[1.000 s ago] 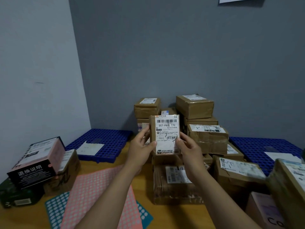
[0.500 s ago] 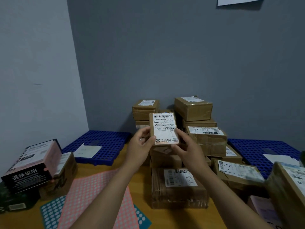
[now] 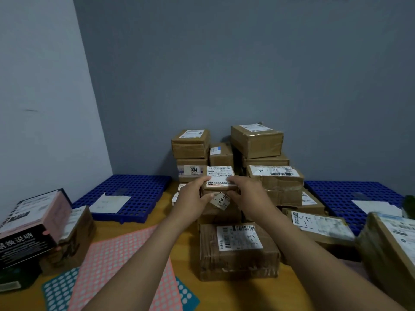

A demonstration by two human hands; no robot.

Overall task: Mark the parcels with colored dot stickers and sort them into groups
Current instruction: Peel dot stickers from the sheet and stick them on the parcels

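Between both hands (image 3: 219, 199), small parcel (image 3: 219, 178), gripped above pile

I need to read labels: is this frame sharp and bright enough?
Head view: dim, even light, no glare; the label on the small parcel, between left hand and right hand, is smeared; the 004 label reads; the right-edge parcel is blurred.

Small parcel (image 3: 219, 178): brown box, white barcode label up, nearly level, gripped at its two sides by left hand (image 3: 193, 198) and right hand (image 3: 249, 194), above middle of parcel pile (image 3: 257, 142). Pile: taped brown boxes with white labels, stacked against back wall. Pink dot sheet (image 3: 125, 261) flat at front left, overlapping teal dot sheet (image 3: 59, 290).
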